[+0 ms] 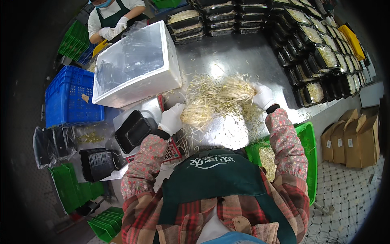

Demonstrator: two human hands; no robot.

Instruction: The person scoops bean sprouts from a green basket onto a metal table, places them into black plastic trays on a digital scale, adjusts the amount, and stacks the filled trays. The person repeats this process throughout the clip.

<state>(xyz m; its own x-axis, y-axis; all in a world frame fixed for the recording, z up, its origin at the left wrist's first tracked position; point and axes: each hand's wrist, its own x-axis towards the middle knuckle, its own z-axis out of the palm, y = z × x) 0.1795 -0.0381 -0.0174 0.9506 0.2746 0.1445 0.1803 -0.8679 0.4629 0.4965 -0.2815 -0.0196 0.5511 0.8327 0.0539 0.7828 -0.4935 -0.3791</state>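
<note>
A heap of pale bean sprouts (213, 94) lies on the metal table (198, 58) before me. My left hand (172, 119), in a white glove, grips a bunch at the heap's left side. On the right, my gloved right hand (263, 96) holds another bunch by one end. Beside my left forearm, a black plastic tray (133, 131) rests tilted on a scale (173, 151) with a red keypad, partly hidden by my sleeve. A stack of black trays (97, 164) lies further left.
A white foam box (143, 85) holds clear plastic lids (141, 48). Filled sprout trays stand stacked at the back (186, 26) and right (315, 91). A blue crate (73, 97) is at left, a green crate (311, 164) with sprouts near my right elbow. A gloved co-worker (115, 18) is behind the box.
</note>
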